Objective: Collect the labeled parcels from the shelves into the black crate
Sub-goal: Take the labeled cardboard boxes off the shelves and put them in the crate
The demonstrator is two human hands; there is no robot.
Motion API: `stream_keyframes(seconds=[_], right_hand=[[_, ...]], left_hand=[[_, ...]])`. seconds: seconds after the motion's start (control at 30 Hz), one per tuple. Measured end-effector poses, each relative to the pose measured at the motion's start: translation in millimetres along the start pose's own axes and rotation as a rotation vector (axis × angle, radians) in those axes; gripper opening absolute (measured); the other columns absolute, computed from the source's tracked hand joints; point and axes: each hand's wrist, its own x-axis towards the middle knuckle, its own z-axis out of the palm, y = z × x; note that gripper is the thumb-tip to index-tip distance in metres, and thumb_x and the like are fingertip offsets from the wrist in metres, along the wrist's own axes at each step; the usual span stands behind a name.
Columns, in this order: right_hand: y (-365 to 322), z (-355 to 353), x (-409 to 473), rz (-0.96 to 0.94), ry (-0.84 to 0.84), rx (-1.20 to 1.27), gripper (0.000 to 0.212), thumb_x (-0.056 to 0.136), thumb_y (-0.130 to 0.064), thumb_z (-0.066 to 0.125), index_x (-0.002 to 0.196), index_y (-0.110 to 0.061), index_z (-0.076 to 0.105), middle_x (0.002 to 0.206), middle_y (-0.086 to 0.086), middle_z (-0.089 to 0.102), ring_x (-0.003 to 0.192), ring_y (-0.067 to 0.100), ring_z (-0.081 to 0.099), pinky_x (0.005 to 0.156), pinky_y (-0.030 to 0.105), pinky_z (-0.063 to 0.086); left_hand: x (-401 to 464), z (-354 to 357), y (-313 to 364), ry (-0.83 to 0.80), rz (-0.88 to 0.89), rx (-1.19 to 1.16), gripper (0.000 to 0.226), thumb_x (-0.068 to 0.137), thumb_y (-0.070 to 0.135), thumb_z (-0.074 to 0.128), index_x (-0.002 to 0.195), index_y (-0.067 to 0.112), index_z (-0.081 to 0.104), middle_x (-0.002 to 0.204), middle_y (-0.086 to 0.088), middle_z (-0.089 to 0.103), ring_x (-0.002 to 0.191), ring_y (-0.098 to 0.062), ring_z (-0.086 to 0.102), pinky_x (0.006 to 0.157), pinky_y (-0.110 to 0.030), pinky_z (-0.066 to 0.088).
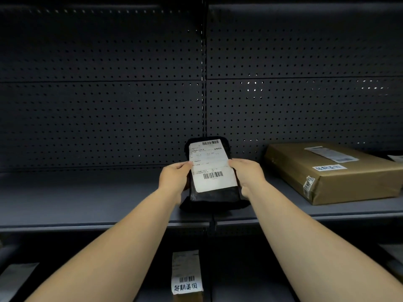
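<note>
Black parcel [212, 173]: mid shelf [87, 192], tilted up, label facing the camera. Left hand [174, 178] and right hand [247, 174] each grip a long edge, fingers curled round it. Advice: lift level, hold even (wrapping looks slippery). Crate not in view. Brown box [331, 171] well to the right.

The view is being filled by a dark metal shelving unit [87, 192], backed by perforated panels [98, 116]. The panels are being divided by a vertical upright [204, 83] at the centre. A lower shelf [250, 269] is being left in deep shadow. Dim light is being let through a few holes at the upper right.
</note>
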Motion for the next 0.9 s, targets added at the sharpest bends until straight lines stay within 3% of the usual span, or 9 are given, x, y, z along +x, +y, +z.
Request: stream_keyframes(seconds=[0.07,0.13,0.17,0.33,0.53,0.7,0.8,0.87,0.9], right_hand=[[3.2,-1.0,8.4,0.056,-0.006,-0.032,0.011,0.083,-0.009,0.067,0.093,-0.005,0.07,0.09,0.013,0.072,0.086,0.031,0.069,0.082,0.046,0.057],[8.3,-2.2,16.2,0.107,0.001,-0.057,0.005,0.082,-0.006,0.067,0.077,-0.007,0.068,0.08,0.011,0.07,0.082,0.031,0.069,0.081,0.043,0.058],[11.5,-2.9,20.7,0.128,0.004,-0.065,0.01,0.082,-0.006,0.066,0.072,-0.007,0.066,0.077,0.01,0.069,0.078,0.03,0.068,0.078,0.041,0.058],[22.9,-4.3,33.1,0.203,-0.001,-0.117,0.014,0.083,-0.007,0.067,0.069,-0.008,0.063,0.078,0.012,0.067,0.08,0.031,0.068,0.079,0.042,0.058],[26.9,-2.4,41.4,0.253,-0.002,-0.174,0.009,0.082,-0.01,0.068,0.076,-0.006,0.064,0.089,0.017,0.069,0.087,0.035,0.068,0.083,0.047,0.056],[26.7,-1.9,42.6,0.249,0.004,-0.223,0.012,0.083,-0.011,0.068,0.074,-0.007,0.062,0.087,0.015,0.068,0.087,0.033,0.068,0.084,0.044,0.056],[24.4,-0.5,41.5,0.209,0.009,-0.297,0.017,0.085,-0.014,0.065,0.07,-0.008,0.06,0.08,0.012,0.066,0.073,0.028,0.066,0.069,0.035,0.057],[18.9,-1.0,39.6,0.098,0.028,-0.485,0.023,0.088,-0.02,0.059,0.068,-0.009,0.06,0.071,0.009,0.061,0.059,0.022,0.057,0.055,0.026,0.044],[15.7,-1.7,38.5,0.013,0.036,-0.613,0.025,0.089,-0.024,0.056,0.071,-0.008,0.064,0.073,0.009,0.062,0.061,0.022,0.056,0.055,0.026,0.04]], left_hand=[[4.0,2.5,-4.4,0.002,-0.065,0.019,0.014,0.092,0.025,0.06,0.099,0.016,0.067,0.092,0.002,0.068,0.084,-0.013,0.062,0.053,-0.018,0.053],[10.2,5.0,-11.4,-0.002,-0.116,0.044,0.02,0.091,0.026,0.061,0.105,0.013,0.066,0.106,-0.003,0.068,0.099,-0.022,0.062,0.081,-0.032,0.054],[12.9,6.2,-14.4,0.0,-0.135,0.062,0.022,0.09,0.027,0.062,0.106,0.013,0.066,0.108,-0.002,0.067,0.101,-0.022,0.06,0.088,-0.035,0.05],[23.5,10.5,-24.9,0.008,-0.201,0.129,0.029,0.089,0.028,0.063,0.112,0.01,0.064,0.097,0.0,0.059,0.091,-0.019,0.053,0.084,-0.033,0.042],[32.3,12.2,-29.2,0.023,-0.278,0.179,0.02,0.087,0.029,0.065,0.087,0.009,0.067,0.101,-0.012,0.068,0.099,-0.033,0.063,0.09,-0.043,0.052],[36.7,11.4,-29.0,0.009,-0.297,0.192,0.021,0.087,0.028,0.065,0.083,0.007,0.065,0.096,-0.012,0.068,0.094,-0.033,0.064,0.089,-0.047,0.053],[39.9,11.4,-28.6,0.023,-0.23,0.286,0.025,0.088,0.027,0.063,0.071,0.01,0.059,0.079,-0.006,0.061,0.072,-0.022,0.056,0.069,-0.031,0.049],[39.0,10.7,-24.4,0.043,-0.122,0.447,0.03,0.09,0.028,0.059,0.064,0.013,0.054,0.07,-0.005,0.056,0.062,-0.02,0.049,0.059,-0.027,0.038],[37.6,10.0,-21.1,0.049,-0.052,0.552,0.03,0.091,0.029,0.057,0.065,0.014,0.053,0.069,-0.007,0.055,0.061,-0.021,0.047,0.057,-0.027,0.036]])
